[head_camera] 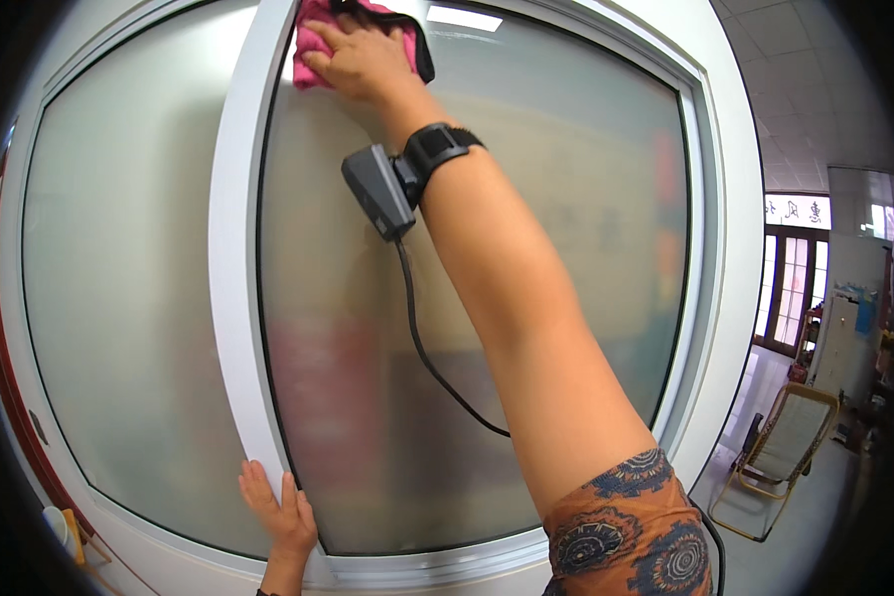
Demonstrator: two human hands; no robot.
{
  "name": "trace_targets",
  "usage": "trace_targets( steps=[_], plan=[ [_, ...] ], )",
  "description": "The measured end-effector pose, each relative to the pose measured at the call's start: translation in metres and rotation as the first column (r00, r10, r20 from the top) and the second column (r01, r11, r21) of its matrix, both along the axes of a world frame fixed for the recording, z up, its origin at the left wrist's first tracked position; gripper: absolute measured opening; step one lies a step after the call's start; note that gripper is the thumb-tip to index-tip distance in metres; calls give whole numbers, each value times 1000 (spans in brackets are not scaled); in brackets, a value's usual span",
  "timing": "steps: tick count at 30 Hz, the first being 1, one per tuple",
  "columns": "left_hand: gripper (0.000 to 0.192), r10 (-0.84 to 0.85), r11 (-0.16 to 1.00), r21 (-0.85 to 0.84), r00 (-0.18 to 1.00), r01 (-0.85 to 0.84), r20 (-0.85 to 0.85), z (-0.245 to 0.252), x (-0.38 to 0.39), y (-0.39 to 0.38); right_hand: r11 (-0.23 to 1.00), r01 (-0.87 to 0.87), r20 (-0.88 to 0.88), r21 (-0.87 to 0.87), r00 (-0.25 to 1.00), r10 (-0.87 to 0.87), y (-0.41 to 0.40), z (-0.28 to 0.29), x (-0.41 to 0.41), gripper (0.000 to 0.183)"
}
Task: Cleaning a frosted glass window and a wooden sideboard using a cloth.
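My right hand (363, 61) is raised to the top left corner of the right frosted glass pane (477, 298). Under its spread fingers it presses a pink cloth (313, 74) with a black edge against the glass. Lower down, my left hand (279, 503) rests on the white window mullion (232, 246), fingers apart, with no object in it. The left frosted pane (127, 298) lies beyond that upright. A black strap on my right wrist carries a small dark device (380, 192), and its cable (425, 350) hangs down behind my forearm.
A folding lounge chair (786, 439) stands on the floor at the right. Farther back are a glazed wooden door (793, 287) and a pale cabinet (834, 343). At the lower left, a white round object (56, 525) sits beside something yellow.
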State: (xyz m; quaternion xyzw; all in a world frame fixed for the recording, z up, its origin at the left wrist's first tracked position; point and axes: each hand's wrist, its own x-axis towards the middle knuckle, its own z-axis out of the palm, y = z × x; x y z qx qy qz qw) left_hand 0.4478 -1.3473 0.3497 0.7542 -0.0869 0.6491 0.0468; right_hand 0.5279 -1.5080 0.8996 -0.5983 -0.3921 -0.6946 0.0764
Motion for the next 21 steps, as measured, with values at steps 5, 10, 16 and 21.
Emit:
trace_targets(
  steps=[5, 10, 16, 21],
  plan=[
    [52, 2, 1000, -12, 1000, -2, 24, -2, 3, 2, 963, 260, -167, 71, 955, -246, -76, 7, -21, 60],
    [54, 41, 999, -13, 999, -40, 32, -1, 0, 1, 939, 322, -110, 123, 945, -309, -171, 5, -13, 60],
    [55, 42, 999, -33, 999, -42, 22, -1, 1, 1, 916, 267, -35, 300, 962, -270, -330, 30, 48, 61],
    [54, 24, 998, -60, 999, -22, 35, 0, 4, -2, 841, 299, -79, 450, 952, -296, -441, 42, 71, 62]
  ],
)
